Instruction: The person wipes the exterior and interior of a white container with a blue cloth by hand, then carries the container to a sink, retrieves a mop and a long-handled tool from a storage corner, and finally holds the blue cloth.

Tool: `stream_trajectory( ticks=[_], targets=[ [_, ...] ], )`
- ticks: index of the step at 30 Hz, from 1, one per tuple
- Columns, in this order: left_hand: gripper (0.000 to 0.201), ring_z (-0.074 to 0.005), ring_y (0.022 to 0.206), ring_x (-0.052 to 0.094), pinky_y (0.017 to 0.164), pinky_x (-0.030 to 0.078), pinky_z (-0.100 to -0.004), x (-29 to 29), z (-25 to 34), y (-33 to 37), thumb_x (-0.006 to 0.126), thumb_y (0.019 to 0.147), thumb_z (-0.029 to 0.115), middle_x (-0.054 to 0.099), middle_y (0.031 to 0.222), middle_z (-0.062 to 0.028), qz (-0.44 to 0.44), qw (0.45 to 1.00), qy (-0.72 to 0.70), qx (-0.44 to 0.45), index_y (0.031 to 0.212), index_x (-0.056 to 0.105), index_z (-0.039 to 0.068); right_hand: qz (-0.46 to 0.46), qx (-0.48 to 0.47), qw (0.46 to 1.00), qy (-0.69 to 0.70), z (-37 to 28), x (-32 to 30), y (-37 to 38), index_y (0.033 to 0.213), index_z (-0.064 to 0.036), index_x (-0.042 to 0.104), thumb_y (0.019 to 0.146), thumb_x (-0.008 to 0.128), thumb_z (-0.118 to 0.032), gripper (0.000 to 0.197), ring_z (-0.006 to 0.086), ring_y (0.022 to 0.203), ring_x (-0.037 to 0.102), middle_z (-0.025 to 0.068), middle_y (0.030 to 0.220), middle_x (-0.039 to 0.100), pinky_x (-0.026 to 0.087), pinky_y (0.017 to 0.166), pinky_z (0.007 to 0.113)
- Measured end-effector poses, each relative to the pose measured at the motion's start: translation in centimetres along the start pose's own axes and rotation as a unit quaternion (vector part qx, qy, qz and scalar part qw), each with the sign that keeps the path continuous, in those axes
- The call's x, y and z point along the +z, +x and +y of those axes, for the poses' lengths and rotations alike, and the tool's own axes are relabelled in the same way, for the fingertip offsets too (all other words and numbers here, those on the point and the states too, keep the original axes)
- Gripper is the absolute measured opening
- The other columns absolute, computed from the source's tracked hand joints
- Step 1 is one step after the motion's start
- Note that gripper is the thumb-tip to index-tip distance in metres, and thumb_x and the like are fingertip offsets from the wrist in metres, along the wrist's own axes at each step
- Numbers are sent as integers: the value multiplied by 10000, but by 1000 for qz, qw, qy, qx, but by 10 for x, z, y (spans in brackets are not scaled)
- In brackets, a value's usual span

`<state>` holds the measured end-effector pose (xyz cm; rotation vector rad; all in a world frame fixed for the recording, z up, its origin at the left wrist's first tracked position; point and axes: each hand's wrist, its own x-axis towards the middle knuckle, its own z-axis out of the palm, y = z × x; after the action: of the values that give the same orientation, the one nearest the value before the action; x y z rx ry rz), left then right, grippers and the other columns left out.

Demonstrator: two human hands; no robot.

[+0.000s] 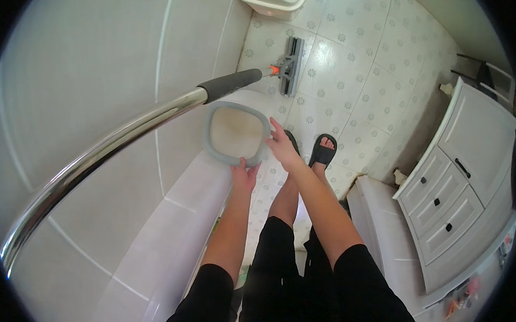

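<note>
A squarish basin (236, 132) with a grey rim and cloudy, beige-looking contents is in front of me, by the left wall. My left hand (245, 175) grips its near edge, the fingertips showing at the rim. On the basin's right side my right hand (282, 145) holds the rim with its fingers curved along it. Whether the basin rests on the white ledge or is lifted, I cannot tell. A mop's shiny metal pole (118, 140) with a dark foam grip (229, 85) slants past the basin. Its grey flat head (292, 67) is on the floor beyond.
A white ledge (172, 223) runs along the tiled wall (98, 125) at left. A white lidded bin (273, 0) stands far ahead on the patterned tile floor (348, 67). To the right is a white cabinet (459, 175) with drawers. My feet wear black slides (323, 152).
</note>
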<state>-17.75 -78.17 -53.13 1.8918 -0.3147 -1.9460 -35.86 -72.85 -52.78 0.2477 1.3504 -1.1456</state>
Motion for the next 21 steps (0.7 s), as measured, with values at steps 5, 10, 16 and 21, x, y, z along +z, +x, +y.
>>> stream_trajectory(
  ticks=[5,10,16,21],
  targets=[
    [412,-366,1299,439,1007,502,-584,10,-17,30,394,1042,71,356,1456,-133,24,1000,11,-11,1430,308,180,21,-25,995,90,39,-5,25,1562,-143,207,912,585,-31,760,258,1246,513,256,1439,450,421,1015,320],
    [487,-371,1278,460,958,530,-589,5,-6,55,446,1023,50,350,1451,-156,35,999,20,21,1445,249,195,54,39,965,252,48,-5,28,1481,-76,363,902,585,26,628,179,1113,579,147,1275,591,462,956,298],
    [414,-378,1279,453,987,508,-605,8,-17,66,412,1036,75,356,1453,-135,101,995,19,-11,1422,296,168,117,17,987,109,66,-39,23,1239,-13,595,828,673,45,422,170,873,643,86,959,666,536,821,310],
    [445,-351,1255,481,963,524,-544,-13,-8,71,477,1019,108,374,1438,-147,100,995,16,-9,1421,291,150,88,13,967,238,59,-41,12,1119,65,622,813,715,31,321,197,817,688,121,910,690,580,750,307]
  ],
)
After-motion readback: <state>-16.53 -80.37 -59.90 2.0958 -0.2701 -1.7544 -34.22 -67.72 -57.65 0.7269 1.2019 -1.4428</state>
